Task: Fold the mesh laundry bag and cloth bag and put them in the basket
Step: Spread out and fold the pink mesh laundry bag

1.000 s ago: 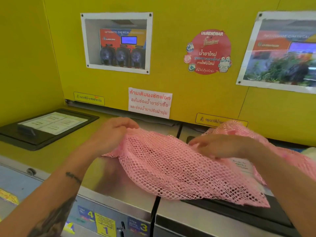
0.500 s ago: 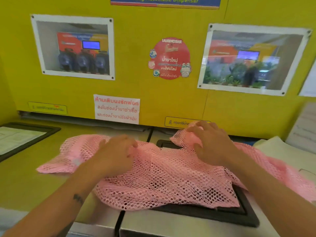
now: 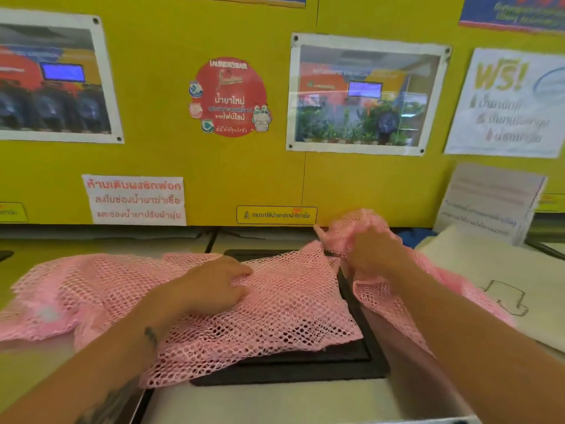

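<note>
A pink mesh laundry bag [image 3: 281, 307] lies spread across the tops of the washing machines, over a black lid panel [image 3: 305, 371]. My left hand [image 3: 211, 286] rests flat on its middle, fingers apart, pressing it down. My right hand [image 3: 376, 255] grips a bunched part of the mesh at the far right, lifted a little near the wall. A white cloth bag [image 3: 495, 270] with a line drawing lies flat at the right, partly under the mesh. No basket is in view.
A yellow wall [image 3: 183, 154] with posters and warning stickers rises right behind the machine tops. A standing paper sign [image 3: 489, 200] leans at the back right. The machine top's front edge [image 3: 305, 419] runs along the bottom.
The view has swung right. The mesh bag has come down from my hands and spread flat; my left hand now presses it while my right has gathered the far right part.
</note>
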Demonstrator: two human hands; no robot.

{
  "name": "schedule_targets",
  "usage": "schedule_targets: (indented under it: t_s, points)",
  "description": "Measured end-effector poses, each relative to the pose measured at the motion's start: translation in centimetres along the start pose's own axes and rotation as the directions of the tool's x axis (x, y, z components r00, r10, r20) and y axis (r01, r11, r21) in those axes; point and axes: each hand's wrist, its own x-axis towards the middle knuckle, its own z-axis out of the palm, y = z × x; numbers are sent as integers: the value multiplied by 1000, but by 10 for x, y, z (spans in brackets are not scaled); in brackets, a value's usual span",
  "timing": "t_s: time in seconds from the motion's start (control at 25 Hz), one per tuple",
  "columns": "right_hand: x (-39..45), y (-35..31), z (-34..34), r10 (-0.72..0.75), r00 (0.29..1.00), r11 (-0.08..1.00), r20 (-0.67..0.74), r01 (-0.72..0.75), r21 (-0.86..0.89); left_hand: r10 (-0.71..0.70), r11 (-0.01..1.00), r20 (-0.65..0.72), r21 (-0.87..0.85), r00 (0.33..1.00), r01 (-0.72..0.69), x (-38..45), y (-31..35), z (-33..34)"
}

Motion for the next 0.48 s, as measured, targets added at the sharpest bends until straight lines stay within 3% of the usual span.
schedule_targets:
  t_s: [0.08, 0.16, 0.2, 0.28, 0.36, 0.48]
  points:
    - [-6, -23, -17, -29, 992, 996, -124, 39, 77, 41, 986, -45, -157, 998, -47, -4, 7, -2]
    - [-18, -59, -35, -199, 961, 931, -193, 246, 269, -23, 941, -221, -335, 975, -54, -9, 8, -9]
    - [-26, -75, -41, -337, 927, 846, -166, 375, 379, -88, 930, -319, -366, 944, -38, -12, 5, -14]
    - [-44, -103, -42, -578, 816, 715, 20, 494, 495, -184, 962, -446, -264, 876, 68, -16, -10, -29]
    - [-46, -115, -30, -643, 743, 743, 186, 547, 386, -270, 959, -356, -21, 894, 281, -25, -30, -41]
    - [-28, -107, -15, -565, 823, 799, 57, 528, 287, -461, 850, -19, 278, 887, 447, -48, -53, -43]
